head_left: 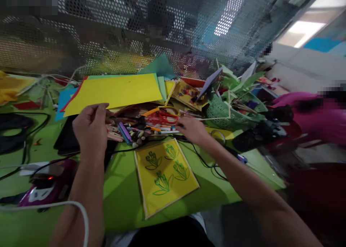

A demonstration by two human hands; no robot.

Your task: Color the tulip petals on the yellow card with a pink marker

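Note:
My left hand (92, 128) is closed, its fingers curled together just below a stack of coloured paper topped by a yellow sheet (116, 92). What it grips, if anything, is hidden. Among the pens and pencils (162, 128) my right hand (192, 130) has its fingertips pressed together; I cannot make out anything in them. Between the hands lie red-handled scissors (169, 116), a purple marker (124, 131), small stones (137, 137) and a bunch of wooden sticks (113, 132). Nearer me, a yellow card (167, 182) with green flower drawings and a pale border rests flat.
A green basket (221, 112) full of craft scraps stands at the right. On the left are a purple glue gun (48, 185) with a red light, a black mask (14, 131) and trailing cables. A perforated metal panel (108, 27) rises behind the green table (119, 211).

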